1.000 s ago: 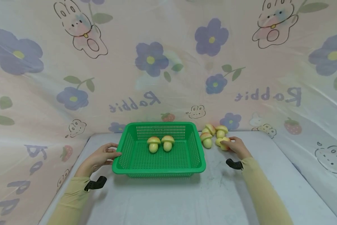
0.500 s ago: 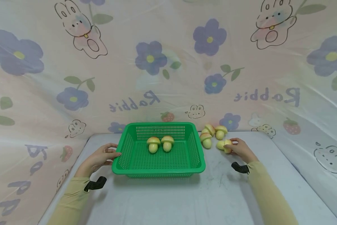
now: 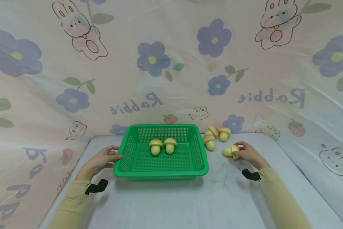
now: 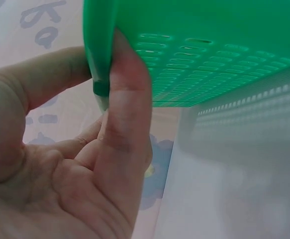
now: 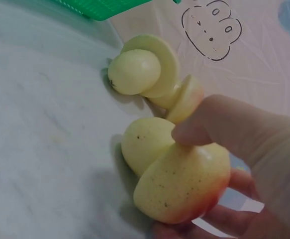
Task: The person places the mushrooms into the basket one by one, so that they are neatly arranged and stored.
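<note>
One pale-yellow, mushroom-shaped model with a rounded, red-tinged cap (image 3: pixel 230 152): on its side, right of the basket, stem toward it. Right hand (image 3: pixel 249 155): grip narrow, pinching the cap. Handling, as judged: light, firm, smooth, slightly slippery; best hold, across the cap.

Three similar mushrooms (image 3: pixel 209 144): just beyond, beside the basket.

One green, perforated plastic basket (image 3: pixel 161 174): probably light, slightly flexible; two mushrooms (image 3: pixel 155 148) inside. Left hand (image 3: pixel 102 158): grip pinching its side rim.

Worktop (image 3: pixel 171 203): whitish, faintly smudged. Backdrop: pinkish sheet, flower-and-rabbit print (image 3: pixel 185 92).
</note>
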A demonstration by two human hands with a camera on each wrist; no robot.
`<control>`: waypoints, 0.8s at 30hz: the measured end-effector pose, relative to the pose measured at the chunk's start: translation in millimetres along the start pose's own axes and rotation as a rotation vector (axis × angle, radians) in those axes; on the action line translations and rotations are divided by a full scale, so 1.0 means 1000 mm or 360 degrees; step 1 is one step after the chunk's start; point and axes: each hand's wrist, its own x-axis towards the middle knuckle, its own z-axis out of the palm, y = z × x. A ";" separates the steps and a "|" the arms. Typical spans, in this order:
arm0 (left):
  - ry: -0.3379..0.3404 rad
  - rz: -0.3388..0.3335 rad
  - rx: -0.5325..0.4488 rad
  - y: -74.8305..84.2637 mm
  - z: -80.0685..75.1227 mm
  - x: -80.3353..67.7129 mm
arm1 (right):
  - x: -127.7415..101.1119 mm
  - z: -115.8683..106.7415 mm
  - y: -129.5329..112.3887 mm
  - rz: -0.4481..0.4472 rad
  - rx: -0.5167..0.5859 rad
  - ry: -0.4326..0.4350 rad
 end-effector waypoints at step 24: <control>-0.0003 -0.0019 0.0003 0.001 -0.001 0.001 | -0.020 -0.015 -0.036 -0.0415 -0.0159 -0.0144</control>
